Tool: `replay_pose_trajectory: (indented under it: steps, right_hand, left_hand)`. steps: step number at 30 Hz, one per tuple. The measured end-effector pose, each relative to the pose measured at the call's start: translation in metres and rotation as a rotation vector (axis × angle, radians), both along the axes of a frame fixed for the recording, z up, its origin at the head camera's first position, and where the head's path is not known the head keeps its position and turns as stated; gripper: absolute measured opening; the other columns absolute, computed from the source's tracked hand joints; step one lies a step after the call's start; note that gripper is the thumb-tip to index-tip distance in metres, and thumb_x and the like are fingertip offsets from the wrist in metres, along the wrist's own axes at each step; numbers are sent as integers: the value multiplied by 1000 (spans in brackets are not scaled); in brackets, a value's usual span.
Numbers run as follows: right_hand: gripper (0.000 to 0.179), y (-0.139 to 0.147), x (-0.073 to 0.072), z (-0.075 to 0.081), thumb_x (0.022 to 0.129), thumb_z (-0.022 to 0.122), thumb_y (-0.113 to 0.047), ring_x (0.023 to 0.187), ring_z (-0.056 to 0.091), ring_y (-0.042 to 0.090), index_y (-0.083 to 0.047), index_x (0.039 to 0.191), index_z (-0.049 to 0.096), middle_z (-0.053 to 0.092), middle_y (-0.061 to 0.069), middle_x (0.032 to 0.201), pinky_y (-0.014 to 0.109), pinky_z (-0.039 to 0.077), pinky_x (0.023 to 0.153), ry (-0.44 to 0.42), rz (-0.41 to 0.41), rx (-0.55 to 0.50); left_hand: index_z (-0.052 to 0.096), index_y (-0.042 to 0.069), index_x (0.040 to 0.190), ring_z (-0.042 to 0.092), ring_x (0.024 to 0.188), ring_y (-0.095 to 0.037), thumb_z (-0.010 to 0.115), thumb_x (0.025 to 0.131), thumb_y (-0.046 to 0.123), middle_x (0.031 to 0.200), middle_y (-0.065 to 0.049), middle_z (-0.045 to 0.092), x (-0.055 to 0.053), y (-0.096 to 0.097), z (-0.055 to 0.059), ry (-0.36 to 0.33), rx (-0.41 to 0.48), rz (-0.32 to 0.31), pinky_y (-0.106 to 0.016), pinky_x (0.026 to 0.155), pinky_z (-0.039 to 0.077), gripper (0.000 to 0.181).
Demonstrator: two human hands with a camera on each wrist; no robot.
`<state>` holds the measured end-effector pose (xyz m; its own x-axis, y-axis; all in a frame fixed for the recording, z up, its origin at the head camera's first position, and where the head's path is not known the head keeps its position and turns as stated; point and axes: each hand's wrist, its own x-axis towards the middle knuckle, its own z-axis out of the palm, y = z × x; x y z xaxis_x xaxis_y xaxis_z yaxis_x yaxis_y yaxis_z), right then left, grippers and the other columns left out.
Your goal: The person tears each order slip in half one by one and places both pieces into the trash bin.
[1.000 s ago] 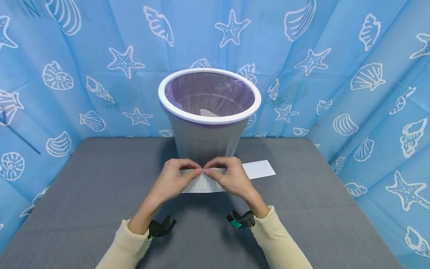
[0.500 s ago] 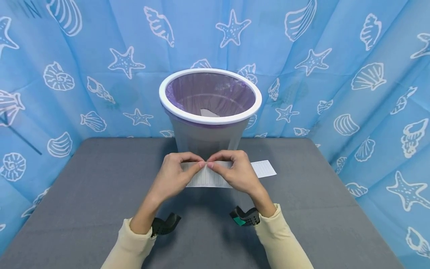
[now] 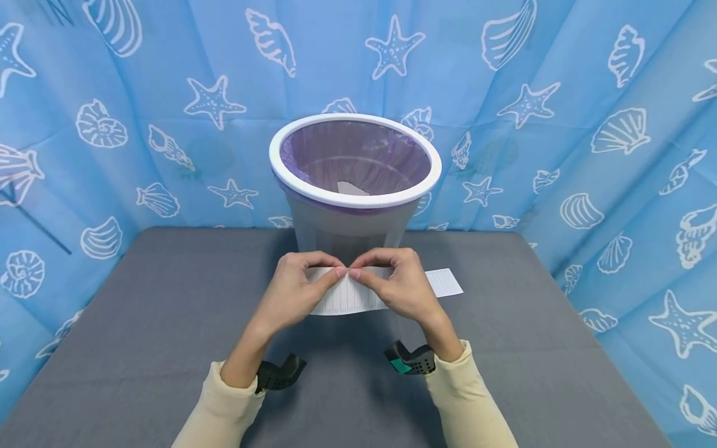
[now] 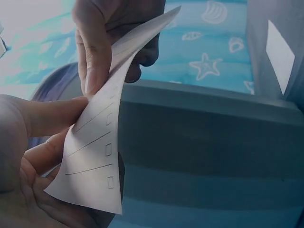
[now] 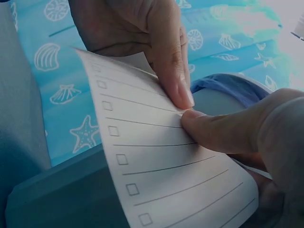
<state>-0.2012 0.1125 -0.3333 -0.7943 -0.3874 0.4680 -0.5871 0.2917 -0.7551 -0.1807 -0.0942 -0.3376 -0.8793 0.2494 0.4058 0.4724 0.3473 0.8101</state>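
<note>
A white slip of lined paper (image 3: 348,295), printed with a row of small checkboxes, is held in front of the bin. My left hand (image 3: 288,292) pinches its long upper edge between thumb and fingers. Just beside it, my right hand (image 3: 411,289) pinches the same edge, the two thumb tips almost meeting near the middle. In the left wrist view the slip (image 4: 95,156) bends and twists between the hands. The right wrist view shows its lines and boxes (image 5: 156,142) whole, with no tear visible at the thumbs.
Behind the hands stands a grey bin with a white rim (image 3: 355,200) and a purple liner; a white scrap (image 3: 351,188) lies inside. Another lined paper (image 3: 445,283) rests on the grey table (image 3: 168,323) at right. A blue shell-print curtain (image 3: 313,56) encloses the back and sides.
Both hands have moved slightly away from me and to the right with the paper, closer to the bin. Their pinch on its upper edge stays the same.
</note>
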Motion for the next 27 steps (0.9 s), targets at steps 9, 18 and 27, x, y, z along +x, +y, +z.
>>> replay_pose_trajectory:
  steps: [9, 18, 27]
  right_hand:
    - [3, 1, 2, 1, 86, 81, -4, 75, 66, 16, -4, 89, 80, 75, 1, 84, 28, 51, 68, 17, -1, -42]
    - [3, 1, 3, 2, 86, 80, -3, 77, 67, 17, -2, 90, 79, 75, 2, 83, 29, 52, 70, 24, -3, -46]
    - [3, 1, 1, 1, 88, 79, -3, 77, 68, 17, -1, 90, 78, 75, 4, 82, 29, 53, 71, 20, -2, -76]
  left_hand:
    - [78, 2, 99, 66, 73, -19, 70, 97, 10, 94, -9, 75, -1, 0, 0, -49, 90, -42, -32, 64, 54, 12]
    - [78, 1, 100, 67, 68, -19, 71, 97, 14, 92, -10, 75, -3, 1, -1, -67, 118, -31, -30, 59, 54, 15]
    - [78, -1, 99, 68, 67, -18, 73, 96, 15, 91, -11, 75, -5, -1, -3, -44, 132, -7, -30, 60, 54, 17]
